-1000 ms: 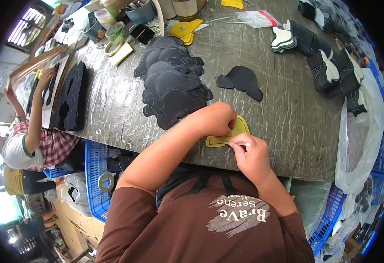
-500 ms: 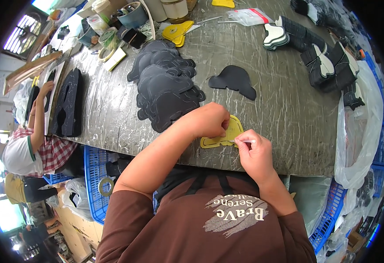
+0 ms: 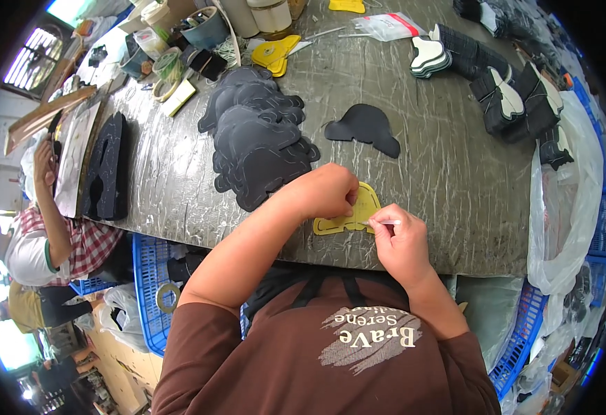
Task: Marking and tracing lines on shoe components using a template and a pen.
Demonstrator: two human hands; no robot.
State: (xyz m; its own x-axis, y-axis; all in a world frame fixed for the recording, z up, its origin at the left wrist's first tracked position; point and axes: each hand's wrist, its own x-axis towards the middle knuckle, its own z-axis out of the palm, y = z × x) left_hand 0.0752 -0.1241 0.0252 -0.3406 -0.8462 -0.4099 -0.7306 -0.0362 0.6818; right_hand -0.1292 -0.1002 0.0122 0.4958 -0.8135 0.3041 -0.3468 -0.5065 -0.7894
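A yellow template (image 3: 366,203) with slots cut along its rim lies flat near the table's front edge. Its left part is pressed down by my left hand (image 3: 330,191), whose fingers are curled, the tips partly hidden. In my right hand (image 3: 404,238) a thin white pen (image 3: 389,223) is pinched between thumb and fingers, its tip at the template's lower right edge. Whether anything lies beneath the template is hidden. Beyond it rests a single black cut piece (image 3: 364,128). Left of that, many similar black pieces (image 3: 263,169) overlap in a long pile.
Bundled black pieces with white tops (image 3: 502,104) stand at the right, beside a clear plastic bag (image 3: 559,207). Tubs and tools (image 3: 206,29) crowd the far left, near another yellow template (image 3: 275,54). A co-worker (image 3: 47,235) works at the left. Blue crates (image 3: 152,283) flank me.
My hands keep nearly the same place on the template and pen. The co-worker's hand has moved left and down. The whole view has shifted slightly.
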